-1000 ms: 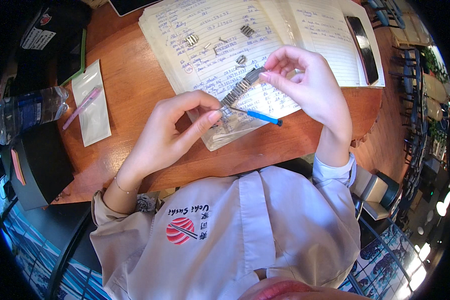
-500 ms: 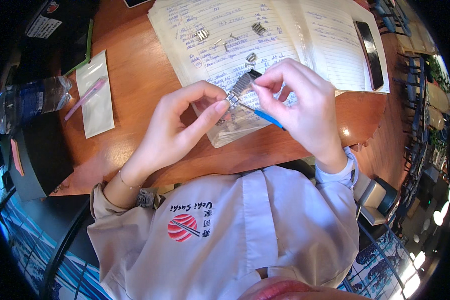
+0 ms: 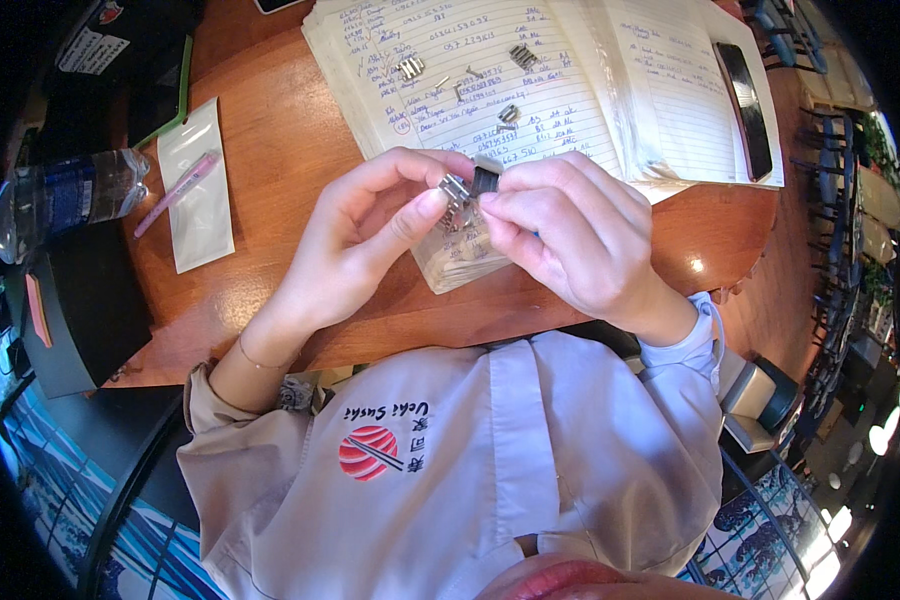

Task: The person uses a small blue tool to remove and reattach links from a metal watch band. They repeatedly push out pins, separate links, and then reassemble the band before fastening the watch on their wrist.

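Above the near edge of the notebook, my left hand [image 3: 370,230] pinches a silver metal watch band [image 3: 454,192] between thumb and fingers. My right hand [image 3: 580,235], fingers curled, grips the darker end of the same band close to the left fingertips. A sliver of blue shows under the right fingers; the rest of that slim tool is hidden. Farther off on the page lie loose band links: one cluster [image 3: 410,68] at left, another [image 3: 523,57] at right and a small piece [image 3: 509,116] just beyond my hands. Thin pins [image 3: 444,84] rest between them.
The open notebook [image 3: 660,110] covers the wooden table's [image 3: 270,110] far middle, a phone [image 3: 744,112] on its right page. At left are a white pouch [image 3: 206,225] with a pink pen [image 3: 177,193], a water bottle [image 3: 80,190] and a black box [image 3: 80,320].
My right hand has turned and closed in on the band's dark end. The blue-handled tool, which stuck out below it, is now almost hidden. The band has tilted in my fingers.
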Action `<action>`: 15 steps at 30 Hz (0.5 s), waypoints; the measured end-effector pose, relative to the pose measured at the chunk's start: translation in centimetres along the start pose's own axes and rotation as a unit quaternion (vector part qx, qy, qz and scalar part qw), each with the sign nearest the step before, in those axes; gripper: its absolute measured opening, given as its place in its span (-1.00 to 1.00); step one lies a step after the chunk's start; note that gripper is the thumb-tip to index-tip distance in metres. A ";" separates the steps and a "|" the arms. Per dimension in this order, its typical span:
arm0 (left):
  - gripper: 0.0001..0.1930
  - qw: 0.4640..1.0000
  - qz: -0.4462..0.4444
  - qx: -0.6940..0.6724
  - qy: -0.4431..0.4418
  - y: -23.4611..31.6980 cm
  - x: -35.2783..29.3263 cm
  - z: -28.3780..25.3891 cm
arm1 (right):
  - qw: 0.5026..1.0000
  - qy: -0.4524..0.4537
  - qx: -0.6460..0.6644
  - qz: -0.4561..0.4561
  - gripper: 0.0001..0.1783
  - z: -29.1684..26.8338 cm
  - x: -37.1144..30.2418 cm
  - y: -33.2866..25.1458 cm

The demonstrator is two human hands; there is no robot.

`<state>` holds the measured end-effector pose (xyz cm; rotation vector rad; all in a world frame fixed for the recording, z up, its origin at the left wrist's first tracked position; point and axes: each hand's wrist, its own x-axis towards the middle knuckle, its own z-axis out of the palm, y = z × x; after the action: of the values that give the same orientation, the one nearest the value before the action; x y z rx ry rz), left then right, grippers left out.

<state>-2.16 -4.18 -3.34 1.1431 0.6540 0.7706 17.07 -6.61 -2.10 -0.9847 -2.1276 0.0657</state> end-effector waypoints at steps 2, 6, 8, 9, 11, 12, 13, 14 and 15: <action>-0.80 1.000 -0.017 -0.003 -0.008 0.1 0.0 -0.2 | 1.000 0.013 0.002 -0.004 -0.78 0.1 0.0 0.0; -0.76 0.998 -0.042 -0.042 -0.037 -0.3 0.1 -0.7 | 1.000 0.015 -0.006 -0.004 -0.80 0.3 -0.2 0.2; -0.77 0.996 -0.057 -0.066 -0.033 -0.8 0.2 -0.9 | 1.000 0.006 -0.006 0.006 -0.82 0.2 -0.2 0.1; -0.77 0.994 -0.064 -0.079 -0.032 -1.0 0.2 -1.0 | 1.000 -0.002 -0.005 0.014 -0.83 0.2 -0.2 0.1; -0.78 0.993 -0.084 -0.085 -0.022 -1.0 0.4 -1.0 | 0.999 -0.021 0.000 0.029 -0.85 0.3 -0.2 0.0; -0.78 0.992 -0.094 -0.088 -0.016 -1.0 0.4 -1.0 | 0.999 -0.033 0.003 0.038 -0.86 0.3 -0.2 0.0; -0.78 0.991 -0.102 -0.086 -0.016 -1.0 0.4 -1.1 | 0.998 -0.045 0.007 0.046 -0.87 0.3 -0.3 0.0; -0.79 0.990 -0.111 -0.083 -0.015 -1.1 0.4 -1.3 | 0.997 -0.048 0.018 0.052 -0.88 0.4 -0.3 0.0; -0.79 0.989 -0.119 -0.081 -0.015 -1.2 0.4 -1.4 | 0.997 -0.051 0.029 0.057 -0.89 0.4 -0.3 0.1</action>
<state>-2.82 -3.37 -4.90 0.9081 0.6763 0.5903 17.01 -6.66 -2.58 -1.0886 -2.1472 0.2392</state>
